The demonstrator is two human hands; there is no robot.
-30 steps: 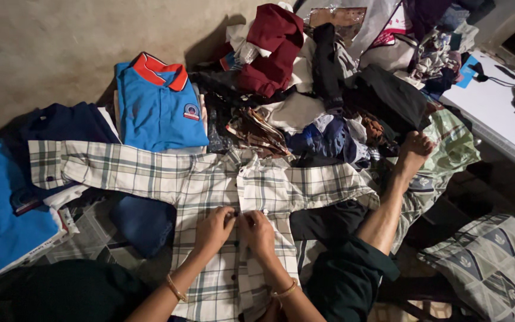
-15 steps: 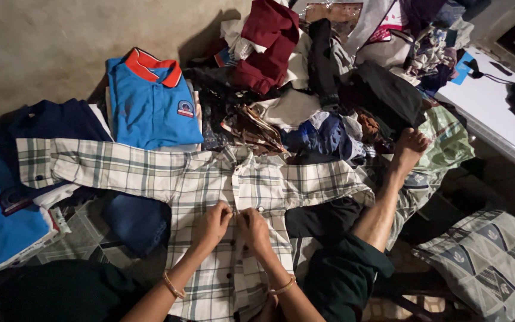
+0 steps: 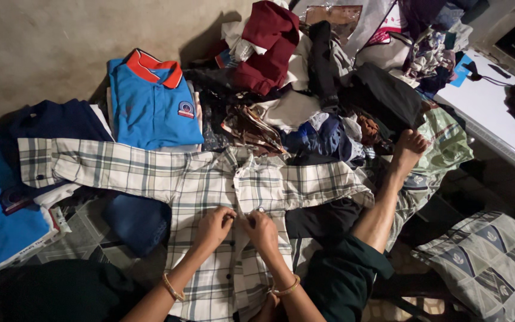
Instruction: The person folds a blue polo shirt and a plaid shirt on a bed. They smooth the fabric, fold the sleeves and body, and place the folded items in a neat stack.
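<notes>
Dim floor against a bare wall, clothes heap at upper centre. Checked shirt (image 3: 210, 179) lies spread flat at centre frame, sleeves out. Left hand (image 3: 213, 226) and right hand (image 3: 261, 229) both pinch its button placket, fingers closed on cloth. Judged light, soft, limp; best held at placket edges or shoulder seams. Folded blue polo (image 3: 153, 104) at upper left.

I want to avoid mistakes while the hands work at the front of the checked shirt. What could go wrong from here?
1. Both hands, left hand and right hand, pinch the placket of the checked shirt; the light is dim, so a button may go in the wrong hole.
2. One sleeve lies over the folded blue shirts; pulling the shirt might disturb them.
3. The loose clothes pile touches the collar and could snag.
</notes>
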